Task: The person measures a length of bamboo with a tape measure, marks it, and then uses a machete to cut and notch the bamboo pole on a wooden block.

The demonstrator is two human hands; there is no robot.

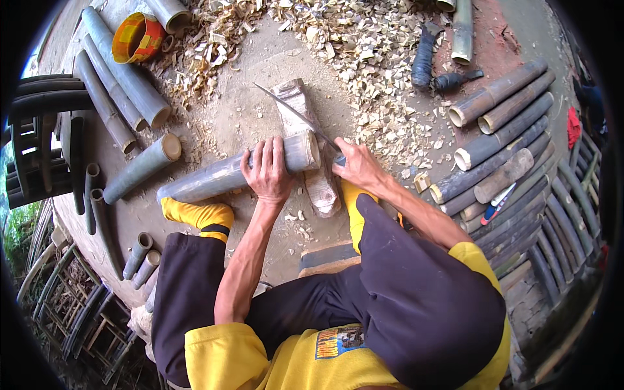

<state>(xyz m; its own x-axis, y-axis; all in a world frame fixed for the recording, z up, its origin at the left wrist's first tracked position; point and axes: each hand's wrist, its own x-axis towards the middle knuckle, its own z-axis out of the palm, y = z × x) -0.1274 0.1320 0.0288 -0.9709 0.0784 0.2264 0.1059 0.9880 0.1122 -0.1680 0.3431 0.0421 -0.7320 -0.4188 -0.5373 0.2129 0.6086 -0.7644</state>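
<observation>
A thick grey bamboo tube (224,174) lies in front of me, its right end resting on a pale wooden block (323,188). My left hand (268,170) is on top of the tube near that end, fingers wrapped over it. In my right hand (359,166) I grip the handle of a long, thin blade (286,105), which looks like a knife. The blade slants away to the far left over the block, passing close by the tube's right end. Whether it touches the bamboo I cannot tell. My left foot in a yellow sock (198,214) is against the tube's left end.
Wood chips (374,71) cover the far floor. Several cut bamboo tubes (497,94) lie in rows at the right, near a red-and-blue tool (497,205). More tubes (143,169) and an orange-yellow container (138,38) are at the left. Bamboo frames (49,123) stand at the far left.
</observation>
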